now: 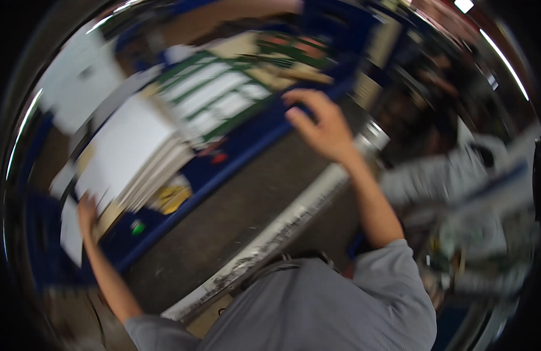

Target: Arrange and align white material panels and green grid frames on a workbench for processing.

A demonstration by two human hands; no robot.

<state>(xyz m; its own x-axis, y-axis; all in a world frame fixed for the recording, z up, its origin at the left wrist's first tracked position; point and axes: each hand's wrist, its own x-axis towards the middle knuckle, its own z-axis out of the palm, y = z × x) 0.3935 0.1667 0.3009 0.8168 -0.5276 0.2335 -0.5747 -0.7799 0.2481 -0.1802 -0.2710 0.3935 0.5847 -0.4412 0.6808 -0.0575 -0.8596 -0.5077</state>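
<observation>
My right hand [323, 126] is raised over the far edge of the dark bench, thumb and fingers apart, with nothing in it. Beyond it lies a green board with white rectangular panels [215, 90]. At the far left my left hand [88, 215] is at the near left corner of a thick stack of white sheets [127, 146]. Motion blur smears its fingers, so whether it grips the stack or only touches it cannot be told. A loose white sheet [71, 231] hangs beside that hand.
The dark bench top [235, 187] has a worn pale metal front edge [259, 248]. Along a blue ledge lie a yellow roll-like item [172, 198], a small green object [137, 227] and a red one [219, 157]. A person in grey [434, 175] is at the right.
</observation>
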